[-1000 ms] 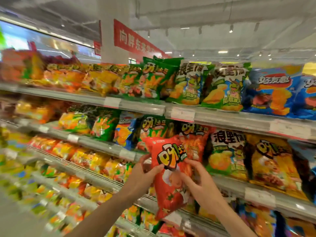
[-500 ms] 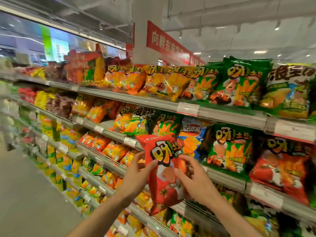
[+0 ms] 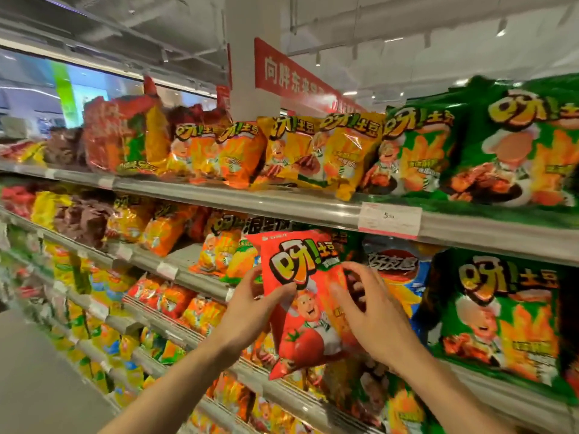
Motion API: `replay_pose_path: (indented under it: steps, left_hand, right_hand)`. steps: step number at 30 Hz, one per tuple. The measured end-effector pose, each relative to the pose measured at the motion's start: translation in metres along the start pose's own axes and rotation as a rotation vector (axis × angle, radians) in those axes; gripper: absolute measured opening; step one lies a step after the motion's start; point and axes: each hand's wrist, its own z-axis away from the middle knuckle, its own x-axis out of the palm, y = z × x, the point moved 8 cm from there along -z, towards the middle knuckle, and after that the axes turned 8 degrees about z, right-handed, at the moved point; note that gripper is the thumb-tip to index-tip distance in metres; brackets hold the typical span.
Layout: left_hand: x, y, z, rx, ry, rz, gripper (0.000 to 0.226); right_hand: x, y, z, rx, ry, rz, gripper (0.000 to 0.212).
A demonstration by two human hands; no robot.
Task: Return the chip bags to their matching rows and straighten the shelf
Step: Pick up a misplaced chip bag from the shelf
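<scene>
I hold a red tomato chip bag (image 3: 305, 296) upright in front of the second shelf. My left hand (image 3: 250, 311) pinches its left edge with thumb on the front. My right hand (image 3: 372, 314) grips its right side, fingers spread over the front. Behind the bag on the second shelf (image 3: 200, 277) sit a green-yellow bag (image 3: 241, 261), a blue bag (image 3: 398, 277) and a green bag (image 3: 507, 317). The top shelf (image 3: 282, 202) carries orange bags (image 3: 219, 151), yellow bags (image 3: 316, 151) and green bags (image 3: 488, 145).
Red bags (image 3: 169, 299) lie on the third shelf at left. A gap of bare shelf (image 3: 181, 250) shows on the second shelf, left of the held bag. A price tag (image 3: 388, 219) hangs on the top rail. The aisle floor (image 3: 34, 377) runs along the left.
My view has swung left along the aisle; both hands carried the red bag the same way, past the red and green rows now off to the right.
</scene>
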Motion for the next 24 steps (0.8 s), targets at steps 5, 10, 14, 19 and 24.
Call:
replay_pose_path:
  steps: [5,10,14,19,24]
  left_hand:
    - [0.018,-0.012,-0.037,0.001,-0.126,0.025,0.056]
    - [0.042,-0.009,-0.063,0.048,-0.256,0.014,0.048]
    - [0.05,-0.01,-0.071,0.049,-0.305,0.001,0.067]
    - [0.045,-0.003,-0.065,0.09,-0.36,0.013,0.04]
    - [0.03,0.004,-0.061,0.105,-0.375,0.01,0.034]
  right_hand:
    - [-0.047,0.043,-0.01,0.222,0.362,0.449,0.062]
    - [-0.055,0.075,0.004,0.493,0.37,0.418,0.088]
    - [-0.046,0.085,0.002,0.591,0.32,0.317,0.099]
    - [-0.03,0.097,-0.006,0.75,0.218,0.203,0.083]
    - [-0.038,0.089,-0.009,0.734,0.361,0.149,0.062]
